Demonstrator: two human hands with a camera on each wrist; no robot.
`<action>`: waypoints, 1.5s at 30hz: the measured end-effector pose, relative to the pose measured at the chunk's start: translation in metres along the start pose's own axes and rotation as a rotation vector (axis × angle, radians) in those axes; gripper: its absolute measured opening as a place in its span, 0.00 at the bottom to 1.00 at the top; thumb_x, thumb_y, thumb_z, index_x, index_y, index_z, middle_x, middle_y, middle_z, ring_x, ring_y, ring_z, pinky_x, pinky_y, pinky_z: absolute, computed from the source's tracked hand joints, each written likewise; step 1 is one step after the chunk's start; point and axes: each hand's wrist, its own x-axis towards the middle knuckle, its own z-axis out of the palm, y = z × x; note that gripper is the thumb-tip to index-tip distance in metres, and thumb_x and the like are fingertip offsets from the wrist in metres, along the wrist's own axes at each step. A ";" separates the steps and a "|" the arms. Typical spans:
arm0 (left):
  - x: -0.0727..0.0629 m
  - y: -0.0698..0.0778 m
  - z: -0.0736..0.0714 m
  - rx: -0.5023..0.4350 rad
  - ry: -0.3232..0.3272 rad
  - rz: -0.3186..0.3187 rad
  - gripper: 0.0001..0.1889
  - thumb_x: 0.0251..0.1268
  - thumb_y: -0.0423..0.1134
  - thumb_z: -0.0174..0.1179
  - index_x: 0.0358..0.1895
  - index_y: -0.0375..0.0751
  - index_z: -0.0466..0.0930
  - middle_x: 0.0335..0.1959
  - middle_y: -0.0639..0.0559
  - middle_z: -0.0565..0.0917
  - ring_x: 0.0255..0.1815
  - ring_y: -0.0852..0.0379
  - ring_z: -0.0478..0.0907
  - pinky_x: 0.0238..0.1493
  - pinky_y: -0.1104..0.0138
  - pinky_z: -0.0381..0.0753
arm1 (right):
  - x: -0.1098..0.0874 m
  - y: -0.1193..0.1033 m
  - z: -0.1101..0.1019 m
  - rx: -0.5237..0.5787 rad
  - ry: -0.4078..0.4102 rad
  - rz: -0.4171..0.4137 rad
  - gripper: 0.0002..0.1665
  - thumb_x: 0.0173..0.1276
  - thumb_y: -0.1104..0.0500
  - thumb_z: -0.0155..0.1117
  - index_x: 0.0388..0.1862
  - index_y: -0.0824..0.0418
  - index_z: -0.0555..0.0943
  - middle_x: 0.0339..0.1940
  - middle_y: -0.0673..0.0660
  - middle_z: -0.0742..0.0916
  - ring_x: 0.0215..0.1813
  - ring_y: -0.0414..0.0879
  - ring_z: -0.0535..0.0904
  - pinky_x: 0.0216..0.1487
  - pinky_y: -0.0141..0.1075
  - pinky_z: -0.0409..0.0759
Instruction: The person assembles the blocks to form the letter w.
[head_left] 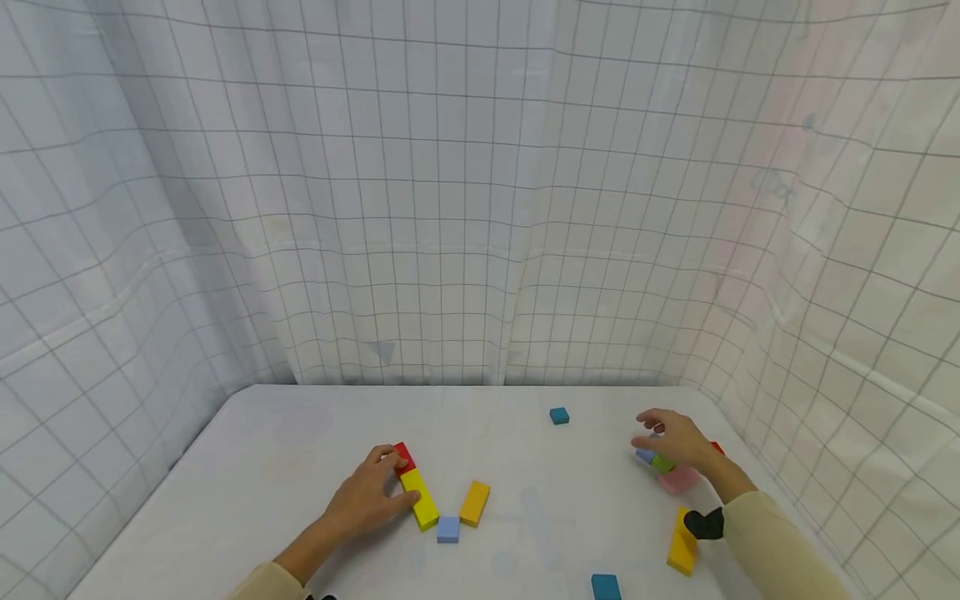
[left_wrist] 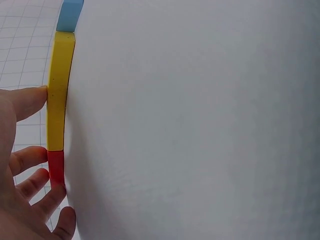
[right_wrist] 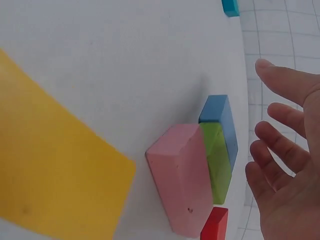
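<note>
My left hand [head_left: 367, 500] lies along a row of toy blocks. Its thumb touches the side of the yellow block [head_left: 423, 507], while other fingertips rest against the red block [head_left: 404, 457] at the far end. A light blue block [head_left: 447, 529] meets the yellow block's near end, and an orange-yellow block [head_left: 475, 503] angles off beyond it. Over on the right, my right hand [right_wrist: 290, 155] hovers with loosely bent fingers and nothing held. Below and beside it sit a blue block [right_wrist: 215, 108], a green block [right_wrist: 216, 165] and a pink block [right_wrist: 182, 175], close together.
One teal block [head_left: 559, 415] lies toward the back of the white table [head_left: 300, 433], another teal block [head_left: 606, 587] at the front edge. A yellow-orange block [head_left: 682, 546] is near my right sleeve. Partly hidden behind my right wrist is another red block [head_left: 717, 447]. Gridded curtains [head_left: 412, 208] surround the table.
</note>
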 end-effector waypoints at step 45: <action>-0.001 0.000 0.000 0.004 0.002 0.004 0.28 0.58 0.51 0.76 0.55 0.39 0.81 0.68 0.37 0.72 0.63 0.37 0.76 0.60 0.40 0.77 | 0.003 -0.003 0.012 -0.006 -0.005 -0.010 0.39 0.64 0.52 0.76 0.66 0.74 0.75 0.61 0.72 0.80 0.61 0.67 0.77 0.61 0.59 0.78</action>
